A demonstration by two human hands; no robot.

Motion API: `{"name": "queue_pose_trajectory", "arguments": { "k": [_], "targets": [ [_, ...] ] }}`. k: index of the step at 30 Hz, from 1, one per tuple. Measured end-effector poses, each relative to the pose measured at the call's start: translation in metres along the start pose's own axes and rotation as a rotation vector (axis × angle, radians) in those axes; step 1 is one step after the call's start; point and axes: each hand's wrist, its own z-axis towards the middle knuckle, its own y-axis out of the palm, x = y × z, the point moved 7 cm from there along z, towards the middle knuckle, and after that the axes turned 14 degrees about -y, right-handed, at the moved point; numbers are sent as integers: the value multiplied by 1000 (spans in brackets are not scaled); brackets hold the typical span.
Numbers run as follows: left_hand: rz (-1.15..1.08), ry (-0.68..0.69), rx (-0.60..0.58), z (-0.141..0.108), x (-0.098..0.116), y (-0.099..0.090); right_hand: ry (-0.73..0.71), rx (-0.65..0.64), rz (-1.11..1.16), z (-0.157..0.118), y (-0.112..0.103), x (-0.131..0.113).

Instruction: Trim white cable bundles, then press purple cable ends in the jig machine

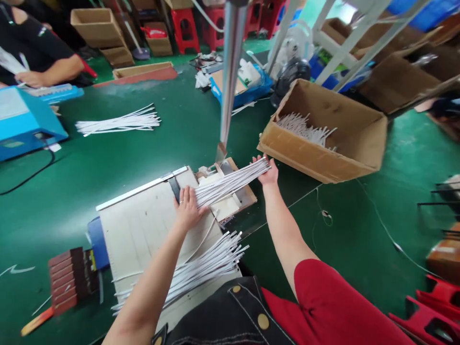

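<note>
Right of the pale board (140, 223), the right hand (269, 174) cradles a strip bundle (232, 183) in curled fingers, the left hand (189, 208) spreads fingers around its board-side end, and leftward a blue machine (41, 115) bears illegible marking.

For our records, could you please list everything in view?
strip bundles: three, white, between hands, on board, far left
board: one, cream, centre
fixture: one, pale, centre
cartons: several, brown, right and background
machine: one, blue, left
tray: one, blue, upper centre
pole: one, silver, centre
blocks: several, brown, lower left
stools: several, red, background
table: one, green, across view
co-worker: one, black top, upper left
left hand: one, bare, bundle's left end
right hand: one, bare, bundle's right end
</note>
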Motion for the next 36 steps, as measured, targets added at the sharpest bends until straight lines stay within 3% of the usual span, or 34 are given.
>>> {"name": "queue_pose_trajectory", "arguments": {
  "k": [2, 7, 9, 12, 19, 23, 26, 31, 36],
  "targets": [
    [-140, -34, -29, 3, -15, -4, -38, -41, -16, -1, 2, -4],
    [-495, -380, 183, 3, -87, -30, -67, -53, -114, 1, -2, -7],
    [-499, -472, 180, 2, -101, -32, -71, -49, -127, 2, -4, -6],
    [-439, -521, 113, 3, -98, -31, -90, -46, -120, 2, -4, -7],
    [-217, -561, -3, 4, -55, -26, -60, 24, -50, 5, -10, -3],
    [-137, -545, -1, 0, -38, -20, -51, 23, 0, 9, -12, -2],
    [-170, -548, 6, -2, -40, -21, -47, 33, -6, 8, -12, -2],
    [-247, -663, 1, 3, -63, -38, -31, 36, 4, 5, -11, -1],
    [-206, -582, -105, 21, -58, -43, -20, 32, 34, 6, -11, 0]
  ]
}}
